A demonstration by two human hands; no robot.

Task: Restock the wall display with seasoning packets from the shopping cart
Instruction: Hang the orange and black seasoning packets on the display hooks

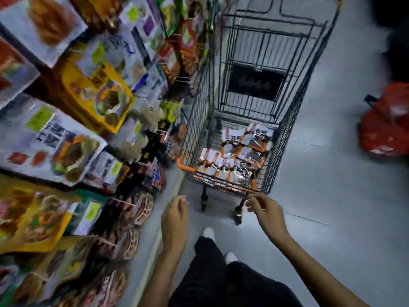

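A dark wire shopping cart (287, 120) with orange trim stands ahead of me in the aisle. Several orange-and-white seasoning packets (241, 156) lie in its basket near my end. The wall display (73, 120) of hanging packets fills the left side, blurred by motion. My left hand (174, 216) hangs just short of the cart's near left corner, fingers loosely curled, holding nothing. My right hand (265, 209) is just below the cart's near rim, fingers loosely curled; it seems to hold nothing.
A red shopping basket (387, 125) sits on the grey floor to the right. My dark trousers and white shoes (209, 232) show below the cart. Open floor lies right of the cart.
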